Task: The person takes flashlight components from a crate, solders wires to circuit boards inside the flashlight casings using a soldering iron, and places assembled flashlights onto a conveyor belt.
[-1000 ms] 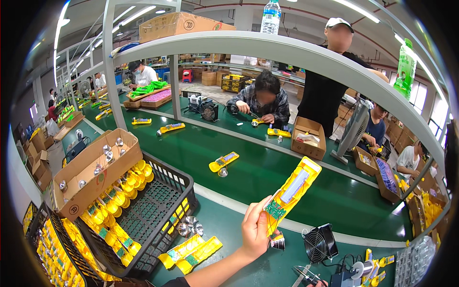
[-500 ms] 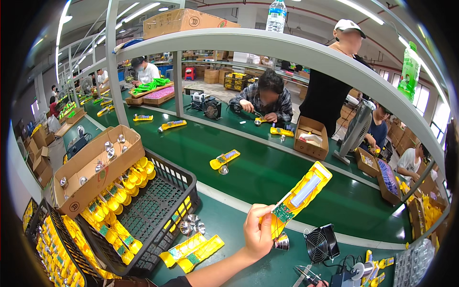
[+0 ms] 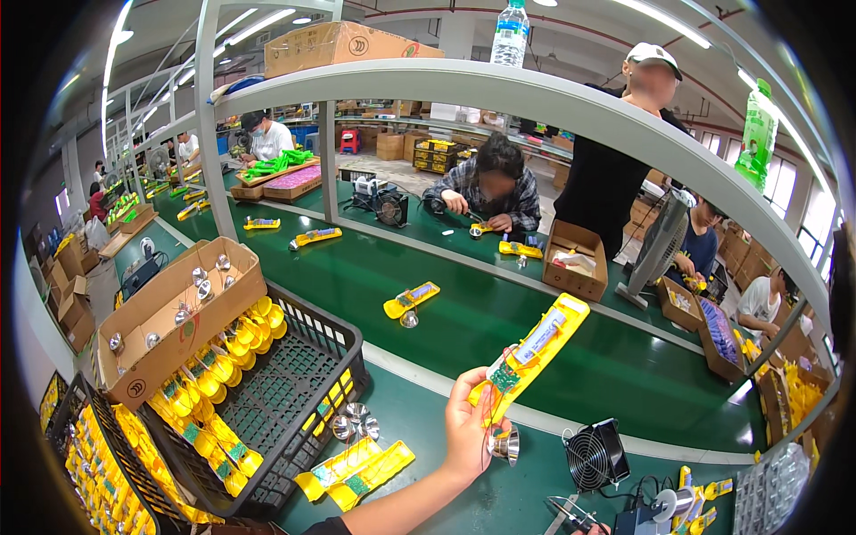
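My left hand is raised over the bench, its fingers closed round the lower end of a yellow flashlight housing. Inside that open shell are a pale blue battery, a green circuit board and thin wires. A shiny reflector cup hangs beside my wrist. Only the fingers of my right hand show at the bottom edge, round a thin pen-like soldering iron. Two more yellow housings lie left of my forearm, with several reflector cups behind them.
A black crate of yellow housings stands left, a cardboard box of reflectors on it. Across the green conveyor lie single housings; co-workers work beyond. To the right are a small fan and a solder reel. A grey frame bar arches overhead.
My left hand has shifted slightly left and turned the housing, so its reflector cup shows more fully beside the wrist. The right hand stays at the bottom edge.
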Tool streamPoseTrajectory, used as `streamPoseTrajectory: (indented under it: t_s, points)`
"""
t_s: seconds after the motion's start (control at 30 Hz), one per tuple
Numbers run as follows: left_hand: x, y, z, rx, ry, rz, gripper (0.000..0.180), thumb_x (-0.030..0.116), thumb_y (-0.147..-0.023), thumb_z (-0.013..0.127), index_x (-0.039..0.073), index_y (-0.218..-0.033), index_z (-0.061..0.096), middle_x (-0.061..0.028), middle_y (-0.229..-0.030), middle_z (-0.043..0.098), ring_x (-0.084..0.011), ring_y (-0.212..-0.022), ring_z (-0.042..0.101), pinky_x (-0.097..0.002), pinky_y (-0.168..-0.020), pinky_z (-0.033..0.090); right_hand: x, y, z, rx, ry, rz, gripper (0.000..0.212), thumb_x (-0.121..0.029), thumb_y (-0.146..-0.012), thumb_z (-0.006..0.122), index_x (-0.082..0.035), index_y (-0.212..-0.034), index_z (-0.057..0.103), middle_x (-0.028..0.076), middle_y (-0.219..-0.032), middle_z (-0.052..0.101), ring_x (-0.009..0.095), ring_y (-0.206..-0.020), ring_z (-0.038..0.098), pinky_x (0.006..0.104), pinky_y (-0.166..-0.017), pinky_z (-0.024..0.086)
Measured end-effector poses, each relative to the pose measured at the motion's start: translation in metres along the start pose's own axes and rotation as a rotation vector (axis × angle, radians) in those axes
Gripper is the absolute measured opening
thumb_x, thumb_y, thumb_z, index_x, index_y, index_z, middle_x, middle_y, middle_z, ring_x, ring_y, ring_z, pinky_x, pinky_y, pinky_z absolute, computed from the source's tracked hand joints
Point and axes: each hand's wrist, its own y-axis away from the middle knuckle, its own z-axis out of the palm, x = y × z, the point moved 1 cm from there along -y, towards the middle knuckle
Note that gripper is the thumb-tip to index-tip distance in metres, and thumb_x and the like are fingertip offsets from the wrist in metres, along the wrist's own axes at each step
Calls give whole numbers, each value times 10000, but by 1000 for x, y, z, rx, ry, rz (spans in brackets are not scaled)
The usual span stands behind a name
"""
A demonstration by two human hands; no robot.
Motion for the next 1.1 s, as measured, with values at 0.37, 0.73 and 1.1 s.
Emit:
streamPoseTrajectory:
  t_s: [0.37,0.73,1.1]
  points:
    - [-8,4,-3,-48,-251,257,193,141,-901,430,39,-1063,416,-92,-916,536,-119,-617,553,-231,-449,476,-3,2,3,-14,14,-14,122,-117,-808,530,-36,-894,503,53,-776,529,98,-548,466,179,-443,357]
    - [-6,3,2,-72,-218,223,208,123,-903,413,27,-1088,405,-114,-980,532,-160,-759,587,-281,-575,528,2,-1,-1,-44,29,-64,115,-123,-806,529,-34,-873,500,47,-714,522,97,-528,470,181,-427,338]
    - [-11,-8,-2,-336,-32,-378,646,-135,-746,439,25,-1325,199,-110,-1262,385,-249,-1117,459,-355,-894,435,8,-4,-5,-3,-22,-24,117,-128,-808,551,-15,-813,522,62,-692,534,112,-512,481,185,-429,357]
